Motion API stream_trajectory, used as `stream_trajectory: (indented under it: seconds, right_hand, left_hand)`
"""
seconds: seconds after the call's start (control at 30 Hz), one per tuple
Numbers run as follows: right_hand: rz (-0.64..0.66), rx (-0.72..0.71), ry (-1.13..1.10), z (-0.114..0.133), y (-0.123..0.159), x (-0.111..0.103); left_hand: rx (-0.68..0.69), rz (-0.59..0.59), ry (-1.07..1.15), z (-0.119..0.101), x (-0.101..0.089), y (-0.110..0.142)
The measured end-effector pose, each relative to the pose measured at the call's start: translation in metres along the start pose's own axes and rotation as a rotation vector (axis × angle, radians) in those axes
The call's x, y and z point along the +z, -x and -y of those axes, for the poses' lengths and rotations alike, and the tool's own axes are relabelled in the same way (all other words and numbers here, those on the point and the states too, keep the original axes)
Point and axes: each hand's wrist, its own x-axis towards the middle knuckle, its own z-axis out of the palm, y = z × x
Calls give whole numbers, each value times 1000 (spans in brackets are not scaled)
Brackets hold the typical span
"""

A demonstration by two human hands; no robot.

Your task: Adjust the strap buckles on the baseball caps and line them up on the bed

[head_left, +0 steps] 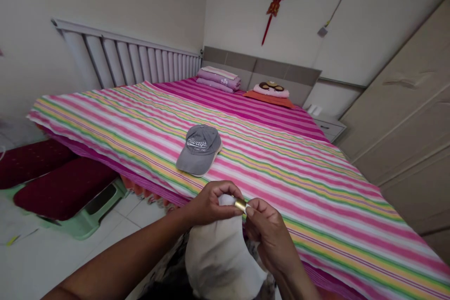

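Two bare hands meet low in the view, working at a white cap [220, 255] that hangs between and below them, close to the wearer's body. The left hand [220, 204] is curled nearly closed, its thumb and fingers gripping the cap's narrow edge. The right hand [269, 229], just beside it, has thumb and forefinger pinched together on the strap, the other fingers loosely bent. Between the two sets of fingertips sits a gold metal buckle [241, 204]; the strap through it runs crosswise from hand to hand, tilting slightly down toward the right. The cap's strap side points up and away from the wearer, and its rounded body droops below the hands, longest from top to bottom. Its brim is hard to make out in the dim light.

Beyond the left hand, a little to its left, a gray cap [199, 149] rests on a striped bedcover [298, 173], its brim aimed toward the wearer and leftward. Farther left of that hand stands a green stool [86, 227] with a dark red cushion [65, 187].
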Motion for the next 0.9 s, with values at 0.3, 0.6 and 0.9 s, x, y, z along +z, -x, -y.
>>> stream_trajectory:
  seconds: [0.3,0.6,0.9]
  right_hand:
    - [-26,-6,50,2,0,-2]
    - [-30,-39,70,0,0,-3]
    - [0,-6,51,3,3,-2]
  left_hand:
    - [38,10,-64,-1,-3,1]
    - [93,-15,-128,-4,-2,0]
    - [132,-13,-149,-5,-4,0]
